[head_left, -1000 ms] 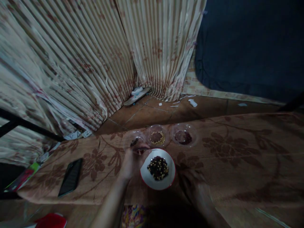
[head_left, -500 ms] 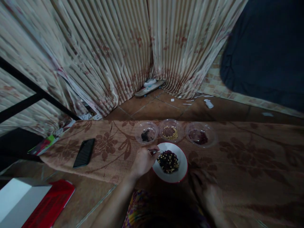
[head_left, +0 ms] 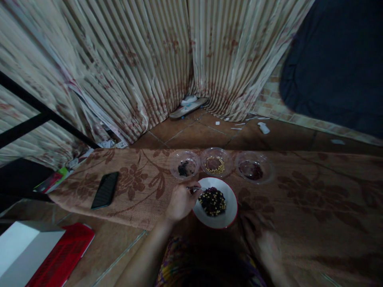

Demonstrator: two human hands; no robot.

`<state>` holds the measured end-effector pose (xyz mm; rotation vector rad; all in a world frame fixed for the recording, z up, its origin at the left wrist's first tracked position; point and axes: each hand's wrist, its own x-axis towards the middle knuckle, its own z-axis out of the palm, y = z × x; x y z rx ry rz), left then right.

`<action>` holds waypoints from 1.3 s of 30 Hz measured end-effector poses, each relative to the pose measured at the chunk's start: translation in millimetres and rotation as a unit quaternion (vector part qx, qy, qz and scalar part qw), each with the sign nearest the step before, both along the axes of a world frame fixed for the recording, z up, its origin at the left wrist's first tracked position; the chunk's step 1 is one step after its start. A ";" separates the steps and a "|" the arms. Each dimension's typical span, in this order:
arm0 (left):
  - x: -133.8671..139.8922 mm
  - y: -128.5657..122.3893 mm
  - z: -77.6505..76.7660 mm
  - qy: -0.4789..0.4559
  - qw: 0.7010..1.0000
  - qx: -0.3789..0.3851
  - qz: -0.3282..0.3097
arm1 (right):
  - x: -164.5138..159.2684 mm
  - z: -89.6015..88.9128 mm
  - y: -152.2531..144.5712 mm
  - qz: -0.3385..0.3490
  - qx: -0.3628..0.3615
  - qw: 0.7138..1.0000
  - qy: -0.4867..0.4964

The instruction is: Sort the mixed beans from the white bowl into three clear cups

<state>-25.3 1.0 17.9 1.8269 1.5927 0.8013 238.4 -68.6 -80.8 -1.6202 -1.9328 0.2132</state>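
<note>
My left hand (head_left: pixel 183 201) is closed in a pinch on thin metal tweezers (head_left: pixel 195 188), whose tips reach over the left rim of a white bowl (head_left: pixel 206 220) with a red edge. A heap of mixed dark and yellow beans (head_left: pixel 213 201) lies in the bowl. To its right, my right hand (head_left: pixel 261 237) rests low in shadow, fingers loosely extended and apparently holding nothing. Behind the bowl stand three clear plastic bowls: one with black beans (head_left: pixel 183 169), one with yellow beans (head_left: pixel 220 166), one with dark red beans (head_left: pixel 255 172).
A patterned brown cloth (head_left: pixel 323 187) covers the low table. On its left part lies a black phone (head_left: pixel 104 190). A white box (head_left: pixel 30 247) and a red package (head_left: pixel 68 249) are on the floor at lower left. Beyond the table are a skateboard (head_left: pixel 188 108) and striped curtains (head_left: pixel 155 59).
The view has shifted very slightly. My left hand stays at the bowl's left rim with the tweezers, and my right hand has barely moved.
</note>
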 end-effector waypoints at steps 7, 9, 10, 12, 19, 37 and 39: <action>1.9 -3.4 0.3 -0.004 1.000 0.003 0.008 | -1.0 3.8 -0.2 -0.003 -0.014 1.000 0.003; 2.9 -3.9 0.4 -0.010 1.000 0.006 0.010 | -0.8 4.0 -0.1 -0.001 -0.021 1.000 0.005; 3.3 -4.1 0.5 -0.011 1.000 0.006 0.011 | -0.7 3.8 -0.1 -0.001 -0.022 1.000 0.005; 4.0 -4.3 0.2 -0.011 1.000 0.002 0.013 | -0.4 3.3 -0.2 0.000 -0.020 1.000 0.005; 5.0 -5.8 -3.7 0.000 0.999 -0.005 0.038 | -1.2 4.2 -0.2 -0.002 -0.017 1.000 0.011; 8.9 -7.1 2.0 -0.035 0.999 0.014 0.038 | -2.8 5.3 0.3 -0.014 -0.017 1.000 0.002; 10.0 -5.9 8.5 -0.048 0.998 0.019 0.041 | -3.4 5.6 0.3 -0.016 -0.021 1.000 0.003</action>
